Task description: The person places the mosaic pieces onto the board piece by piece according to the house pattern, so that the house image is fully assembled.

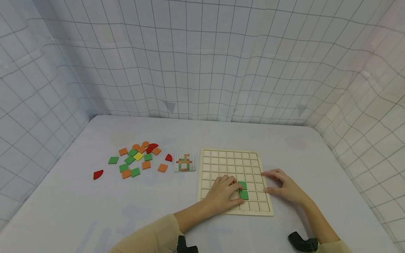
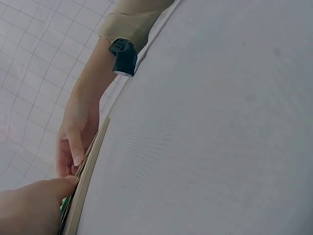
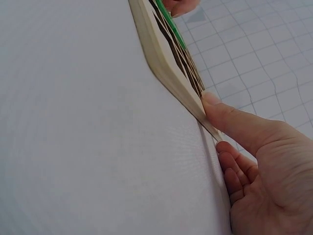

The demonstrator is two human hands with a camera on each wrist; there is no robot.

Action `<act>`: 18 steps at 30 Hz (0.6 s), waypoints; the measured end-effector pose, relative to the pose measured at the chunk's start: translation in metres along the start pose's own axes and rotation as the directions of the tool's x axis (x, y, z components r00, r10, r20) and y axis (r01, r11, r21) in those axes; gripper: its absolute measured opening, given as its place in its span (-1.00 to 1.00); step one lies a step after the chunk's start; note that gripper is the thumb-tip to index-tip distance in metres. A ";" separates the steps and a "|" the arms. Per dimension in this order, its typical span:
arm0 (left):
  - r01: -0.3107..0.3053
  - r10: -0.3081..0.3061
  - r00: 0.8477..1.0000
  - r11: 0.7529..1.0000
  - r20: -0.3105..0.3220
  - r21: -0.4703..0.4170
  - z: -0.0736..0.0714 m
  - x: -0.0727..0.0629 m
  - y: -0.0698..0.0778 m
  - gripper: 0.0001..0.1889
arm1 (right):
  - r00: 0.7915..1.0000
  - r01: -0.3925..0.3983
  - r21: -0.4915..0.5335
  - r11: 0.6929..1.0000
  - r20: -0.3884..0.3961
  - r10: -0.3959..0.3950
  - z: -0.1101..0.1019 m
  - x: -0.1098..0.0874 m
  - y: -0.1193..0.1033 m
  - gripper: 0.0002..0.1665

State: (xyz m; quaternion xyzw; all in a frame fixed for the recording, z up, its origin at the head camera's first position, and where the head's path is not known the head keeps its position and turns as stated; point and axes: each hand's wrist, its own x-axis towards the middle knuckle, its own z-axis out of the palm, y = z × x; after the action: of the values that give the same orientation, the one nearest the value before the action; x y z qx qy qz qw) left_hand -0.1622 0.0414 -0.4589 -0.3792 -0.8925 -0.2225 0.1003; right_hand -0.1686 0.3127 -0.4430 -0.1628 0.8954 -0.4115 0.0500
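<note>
My left hand (image 1: 220,197) reaches over the lower part of a pale wooden grid board (image 1: 232,163). Its index finger and thumb span a green square tile (image 1: 244,195), pinching it at opposite edges within one cell. Directly above that sits another green square tile (image 1: 242,185) in the neighbouring cell. My right hand (image 1: 286,186) touches the board's right edge with thumb and fingertips spread apart along it. In the right wrist view, the right thumb (image 3: 234,120) rests against the board's side, and a green strip of tile (image 3: 168,22) shows on top.
Left of the board lies a small pattern card (image 1: 185,162) with a coloured figure on a grid. Farther left are scattered loose pieces: several green and orange squares, a yellow square (image 1: 138,156), orange discs (image 1: 145,144) and red curved pieces (image 1: 98,174). Grid-patterned curtains (image 1: 215,63) surround the white table.
</note>
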 end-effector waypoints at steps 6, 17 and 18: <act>0.002 -0.002 1.000 1.000 0.000 -0.006 0.001 0.001 0.000 -0.70 | 1.000 -0.001 -0.001 1.000 -0.001 0.001 0.000 0.000 0.001 -0.39; 0.013 -0.032 0.995 0.982 -0.099 -0.187 -0.019 0.001 -0.011 -0.66 | 1.000 -0.007 -0.006 1.000 -0.004 0.007 0.001 0.000 0.001 -0.39; 0.032 -0.051 0.994 0.981 -0.095 -0.191 -0.022 0.000 -0.014 -0.65 | 1.000 -0.009 -0.007 1.000 -0.005 0.009 0.001 0.000 0.001 -0.39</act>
State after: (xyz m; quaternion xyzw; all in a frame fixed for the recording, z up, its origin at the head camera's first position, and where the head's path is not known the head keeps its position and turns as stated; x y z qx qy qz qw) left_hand -0.1724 0.0227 -0.4438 -0.3566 -0.8691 -0.3269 0.1033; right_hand -0.1688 0.3131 -0.4444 -0.1577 0.8977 -0.4084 0.0491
